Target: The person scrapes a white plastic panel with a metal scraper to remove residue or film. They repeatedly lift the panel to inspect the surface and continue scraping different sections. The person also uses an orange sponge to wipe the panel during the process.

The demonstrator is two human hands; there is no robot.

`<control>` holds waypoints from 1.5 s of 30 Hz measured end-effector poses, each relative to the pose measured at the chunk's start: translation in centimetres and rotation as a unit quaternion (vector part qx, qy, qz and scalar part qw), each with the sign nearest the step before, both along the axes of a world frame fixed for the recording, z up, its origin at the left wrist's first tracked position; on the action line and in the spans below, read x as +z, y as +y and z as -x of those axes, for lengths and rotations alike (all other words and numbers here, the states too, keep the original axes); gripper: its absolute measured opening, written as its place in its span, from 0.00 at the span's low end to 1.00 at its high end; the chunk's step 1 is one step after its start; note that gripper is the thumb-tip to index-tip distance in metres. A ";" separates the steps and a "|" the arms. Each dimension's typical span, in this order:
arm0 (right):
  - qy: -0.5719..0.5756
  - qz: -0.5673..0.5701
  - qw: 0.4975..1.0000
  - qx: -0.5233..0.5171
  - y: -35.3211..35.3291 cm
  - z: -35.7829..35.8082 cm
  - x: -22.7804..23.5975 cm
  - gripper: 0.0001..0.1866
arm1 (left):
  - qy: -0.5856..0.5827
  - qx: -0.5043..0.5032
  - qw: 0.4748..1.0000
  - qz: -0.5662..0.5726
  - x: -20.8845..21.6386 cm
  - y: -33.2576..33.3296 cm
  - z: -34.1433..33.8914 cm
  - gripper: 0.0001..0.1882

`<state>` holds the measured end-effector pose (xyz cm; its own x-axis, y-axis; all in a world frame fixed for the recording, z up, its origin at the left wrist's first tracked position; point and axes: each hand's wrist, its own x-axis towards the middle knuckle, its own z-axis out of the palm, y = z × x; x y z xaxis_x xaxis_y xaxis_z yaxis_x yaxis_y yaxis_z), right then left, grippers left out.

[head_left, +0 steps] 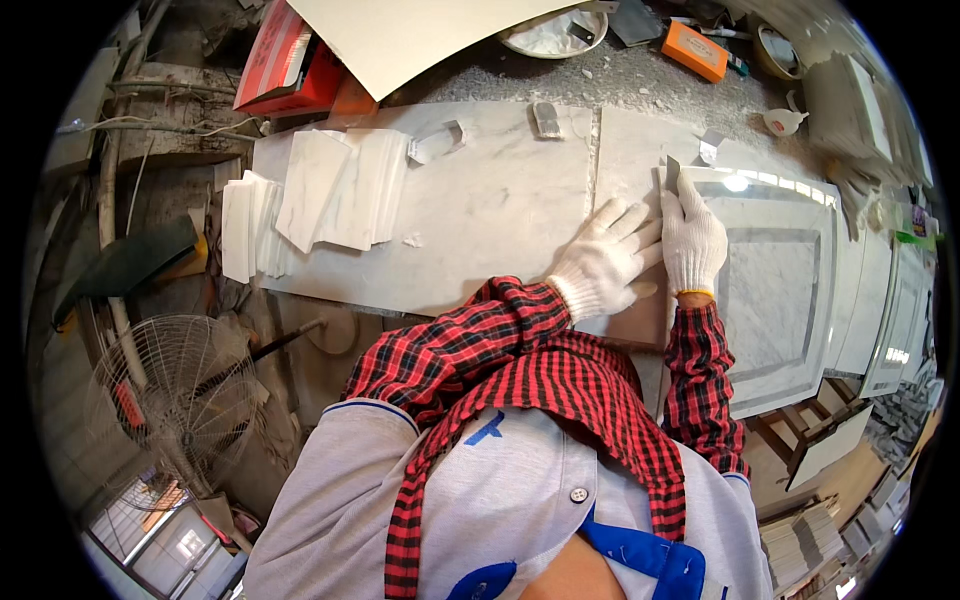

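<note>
My left hand [600, 262], in a white knitted glove, lies palm down with its fingers stretched out and a little apart. Its fingertips reach toward the left edge of a glossy marble panel [770, 290] with a grey inlaid frame. My right hand [695, 240], gloved too, is closed at that panel's upper left corner. A flat grey scraper blade [672, 172] sticks up from its fingers; the grip is hidden. Under my left hand runs a pale marble slab [480, 200]. Close to the right hand, a small bent metallic piece [710, 147] stands at the panel's far edge.
Stacked white tiles [325, 190] and a small grey block [547, 120] rest on the slab. Beyond it are a bowl of white paste [555, 35], an orange box [694, 52] and a red carton [285, 65]. A wire-cage fan [180, 400] stands at the left.
</note>
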<state>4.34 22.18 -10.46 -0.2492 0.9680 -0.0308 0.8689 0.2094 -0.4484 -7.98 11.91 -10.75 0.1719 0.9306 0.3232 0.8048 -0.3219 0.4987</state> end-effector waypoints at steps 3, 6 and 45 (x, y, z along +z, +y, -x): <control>-0.011 -0.007 1.000 0.007 0.0 0.1 0.0 0.21 | 0.007 -0.007 1.000 0.021 -0.3 0.1 0.0 0.30; -0.010 -0.007 1.000 0.010 0.1 -0.2 -0.2 0.22 | 0.003 -0.009 1.000 0.019 -0.5 0.1 0.1 0.30; 0.239 0.103 0.965 0.005 -0.5 -3.3 0.7 0.22 | -0.042 0.004 0.999 -0.028 -0.5 -0.4 0.5 0.28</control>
<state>7.65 21.69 -9.76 -0.2912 0.9512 -0.1024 0.5507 0.0791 -0.8309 -8.50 11.55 -11.26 0.1345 0.9119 0.3878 0.7633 -0.3449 0.5462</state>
